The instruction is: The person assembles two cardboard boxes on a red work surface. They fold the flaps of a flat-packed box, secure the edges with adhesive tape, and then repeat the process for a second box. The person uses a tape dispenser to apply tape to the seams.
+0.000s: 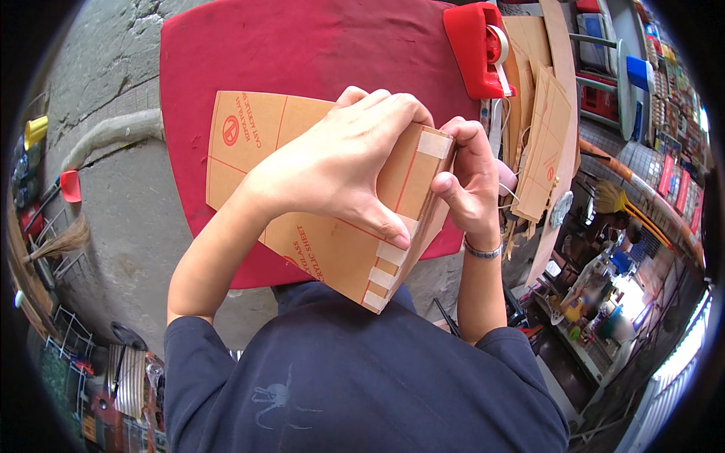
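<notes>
A brown paper-covered acrylic panel piece (321,241) with red lines lies tilted in front of me over the red cloth. Short whitish tape strips (383,277) run along its right edge, where a second panel (427,226) meets it at an angle. My left hand (355,162) grips the piece from above, thumb pressed by a tape strip and fingers over the far edge. At the far right corner my right hand (470,181) is closed on the edge, fingers curled and thumb bent beside a tape strip (434,143). Its fingertips are partly hidden.
A red tape dispenser (476,53) with a white roll stands at the far right of the red-covered table (302,45). Beyond it, brown paper-covered offcuts (547,143) lie piled on a board. A broom (64,240) is at the left, beside the grey floor.
</notes>
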### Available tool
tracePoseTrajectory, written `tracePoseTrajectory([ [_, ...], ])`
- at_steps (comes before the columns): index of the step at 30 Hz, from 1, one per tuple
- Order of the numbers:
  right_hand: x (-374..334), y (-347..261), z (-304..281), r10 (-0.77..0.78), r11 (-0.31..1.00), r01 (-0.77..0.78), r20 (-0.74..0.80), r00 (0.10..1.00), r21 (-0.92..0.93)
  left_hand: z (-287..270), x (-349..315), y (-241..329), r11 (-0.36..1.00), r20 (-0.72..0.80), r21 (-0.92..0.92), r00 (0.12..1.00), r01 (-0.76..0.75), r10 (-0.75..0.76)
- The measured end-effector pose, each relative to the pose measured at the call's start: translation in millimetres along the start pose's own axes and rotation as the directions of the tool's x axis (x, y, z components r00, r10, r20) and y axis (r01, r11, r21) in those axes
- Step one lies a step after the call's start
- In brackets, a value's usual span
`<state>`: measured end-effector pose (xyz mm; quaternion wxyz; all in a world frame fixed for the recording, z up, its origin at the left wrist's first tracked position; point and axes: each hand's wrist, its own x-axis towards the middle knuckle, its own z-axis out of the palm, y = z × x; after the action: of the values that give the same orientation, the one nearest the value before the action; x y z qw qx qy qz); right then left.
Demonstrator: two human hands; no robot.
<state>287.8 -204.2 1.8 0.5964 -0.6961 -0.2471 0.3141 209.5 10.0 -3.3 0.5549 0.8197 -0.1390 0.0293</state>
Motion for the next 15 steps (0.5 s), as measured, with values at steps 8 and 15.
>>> tracePoseTrajectory([
  [8,0.6,3.5,-0.7,0.015,0.996,-0.018,0.029,0.999,0.089,1.1,1.3,-7.7,0.995,0.019,-0.094,0.999,0.032,-0.03],
  [15,1.8,3.0,-3.6,0.015,0.996,-0.017,0.018,1.0,0.087,-0.1,4.5,-3.9,0.993,0.035,-0.098,0.997,0.072,-0.069],
])
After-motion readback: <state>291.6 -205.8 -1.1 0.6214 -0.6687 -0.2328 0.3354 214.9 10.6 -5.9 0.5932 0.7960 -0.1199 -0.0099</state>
